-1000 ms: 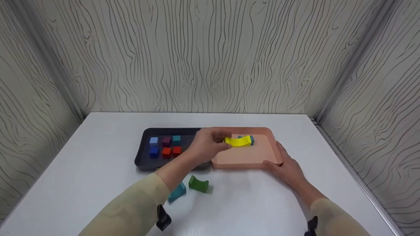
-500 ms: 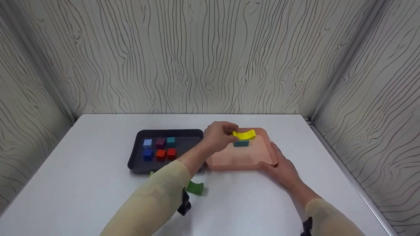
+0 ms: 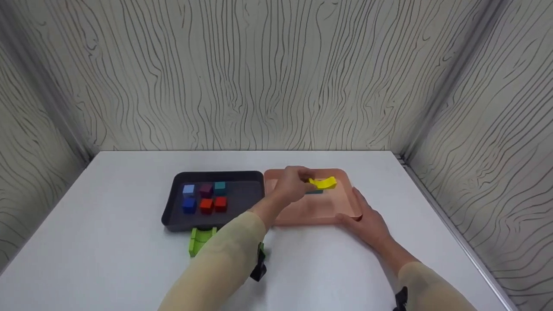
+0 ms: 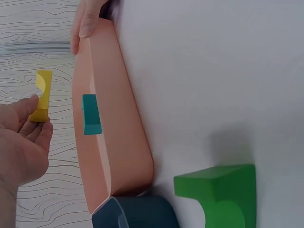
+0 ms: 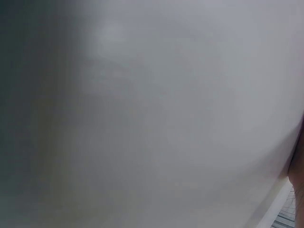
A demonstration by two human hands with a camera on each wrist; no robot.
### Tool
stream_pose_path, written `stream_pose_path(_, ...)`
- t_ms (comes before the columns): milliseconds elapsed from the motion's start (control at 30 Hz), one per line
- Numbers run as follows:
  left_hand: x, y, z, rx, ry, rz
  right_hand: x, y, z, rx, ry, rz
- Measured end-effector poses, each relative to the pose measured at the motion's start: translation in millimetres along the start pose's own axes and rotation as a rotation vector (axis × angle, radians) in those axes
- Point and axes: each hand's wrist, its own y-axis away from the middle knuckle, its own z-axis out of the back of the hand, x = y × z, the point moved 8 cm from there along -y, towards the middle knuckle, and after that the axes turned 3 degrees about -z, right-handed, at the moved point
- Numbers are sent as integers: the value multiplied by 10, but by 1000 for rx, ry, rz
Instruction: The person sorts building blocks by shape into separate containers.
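Observation:
My left hand (image 3: 293,185) pinches one end of a yellow arch block (image 3: 325,183) between thumb and fingers. The block hangs over the pink tray (image 3: 311,216), hollow side up. Beneath it, a teal arch block (image 4: 91,114) lies in the tray, partly covered by the yellow one in the head view. With thumb at the front and fingers along the side, my right hand (image 3: 367,223) grips the tray's near right corner. The left wrist view also catches that hand (image 4: 88,21) on the rim. The right wrist view mostly shows blurred white tabletop.
Left of the pink tray and against it stands a dark tray (image 3: 242,216) with several coloured cubes (image 3: 206,206). A lime green block (image 3: 200,242) sits in front of it. A green arch block (image 4: 232,190) lies on the table, mostly behind my left forearm in the head view.
My left hand has carried the yellow arch block rightward over the pink tray, then slightly down. The head view has shifted a little. My right hand has stayed on the tray's corner.

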Motion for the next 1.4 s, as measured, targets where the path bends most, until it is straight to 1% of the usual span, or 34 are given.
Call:
stream_pose_path(167, 126, -70, -63, -26, -21, 40, 36, -16, -1, 1, -4, 2)
stream_pose_path(267, 187, -117, -93, -40, -45, 46, 51, -25, 3, 2, -4, 1)
stream_pose_path(400, 275, -176, -152, -37, -65, 62, 61, -32, 8, -5, -8, 7)
stream_pose_path(467, 311, -150, -187, -19, -30, 101, 68, -39, 7, -12, 1, 14)
stream_pose_path(533, 323, -96, -219, -6, 11, 136, 73, -41, 0, -15, 5, 11)
stream_pose_path(633, 342, -25, -260, 13, 53, 175, 79, -39, -8, -20, 12, 6)
stream_pose_path(700, 370, -38, -286, 16, 30, 169, 85, -32, -10, -21, 11, 6)
stream_pose_path(833, 469, -121, -348, 18, -17, 172, 77, -28, -17, -24, 10, 6)
stream_pose_path(1000, 530, -200, -428, 15, -31, 180, 47, -34, -38, -20, 6, -1)
stream_pose_path(1233, 522, -226, -570, 69, -52, 168, -3, -12, -13, -17, 3, -8)
stream_pose_path(1400, 485, -201, -636, 100, -70, 136, -7, -4, 9, -28, 17, 12)
